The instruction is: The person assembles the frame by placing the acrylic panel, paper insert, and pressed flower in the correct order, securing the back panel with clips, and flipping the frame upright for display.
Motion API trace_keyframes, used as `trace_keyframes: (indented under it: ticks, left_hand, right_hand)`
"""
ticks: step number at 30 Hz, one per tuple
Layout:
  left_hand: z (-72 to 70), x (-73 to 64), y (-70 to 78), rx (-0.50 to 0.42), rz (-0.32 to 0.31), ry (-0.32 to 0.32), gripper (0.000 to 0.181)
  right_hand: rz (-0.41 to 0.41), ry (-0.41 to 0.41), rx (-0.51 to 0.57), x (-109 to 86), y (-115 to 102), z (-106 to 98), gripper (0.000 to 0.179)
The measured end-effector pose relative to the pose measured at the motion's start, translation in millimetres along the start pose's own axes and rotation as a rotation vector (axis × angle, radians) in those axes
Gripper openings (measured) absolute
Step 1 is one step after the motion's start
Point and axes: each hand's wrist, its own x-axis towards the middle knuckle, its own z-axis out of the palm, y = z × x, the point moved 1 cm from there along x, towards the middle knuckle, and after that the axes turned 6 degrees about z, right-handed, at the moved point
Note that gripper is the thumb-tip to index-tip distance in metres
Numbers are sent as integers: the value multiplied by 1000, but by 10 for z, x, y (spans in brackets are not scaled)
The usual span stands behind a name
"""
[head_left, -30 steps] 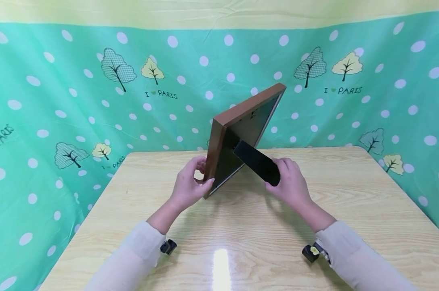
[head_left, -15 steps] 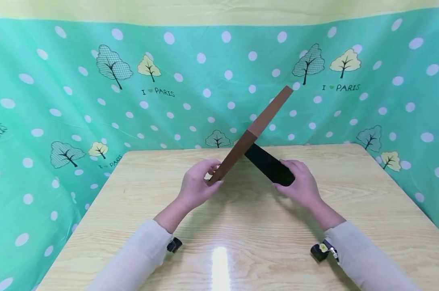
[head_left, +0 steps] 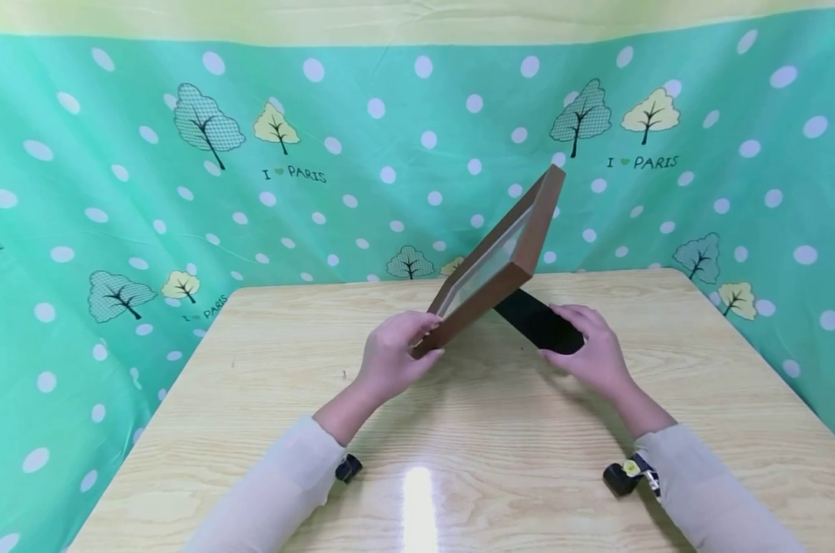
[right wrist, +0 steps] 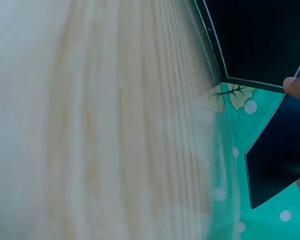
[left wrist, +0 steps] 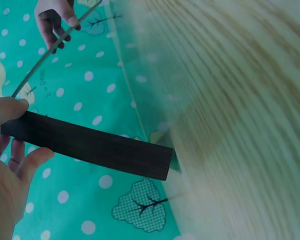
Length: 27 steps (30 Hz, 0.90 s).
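A picture frame (head_left: 482, 302) with a brown border is tilted over the middle of the table in the head view, its front partly turned toward me. My left hand (head_left: 396, 357) grips its lower left edge, thumb on the near side and fingers behind. From the frame's back slants a flat black stand leg (head_left: 538, 321). My right hand (head_left: 592, 352) pinches the free end of that leg between thumb and fingers. The right wrist view shows the dark backing (right wrist: 260, 40) and the leg (right wrist: 280, 150) swung out from it. Whether the frame touches the table is unclear.
The light wood table (head_left: 486, 476) spreads around both hands. Behind it hangs a green dotted cloth (head_left: 362, 169) with printed trees. A small black wrist camera (head_left: 621, 480) sits at the right cuff, another (head_left: 349, 468) at the left.
Both hands have shifted to the right with the picture frame. It has turned from showing its back to showing its edge, then part of its front. Both grips stay the same.
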Motion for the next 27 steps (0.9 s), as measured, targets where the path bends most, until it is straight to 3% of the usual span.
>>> trace_keyframes:
  ticks: [13,18,22,27]
  left_hand:
    - [-169,-164,-180,-8,-94,81,31]
    - [-236,-230,-302,-41,-130,93,29]
    - [-281,-288,-380,-83,-162,100,30]
    - [-311,-324,-438,-108,-175,75,29]
  right_hand:
    - [-85,-16,-9,-2,-218,184,67]
    - [-123,-27,76,-46,-282,204,45]
    - [-15,-159,273,-62,-268,162,26]
    - [190,-351,436,-73,-227,96,23]
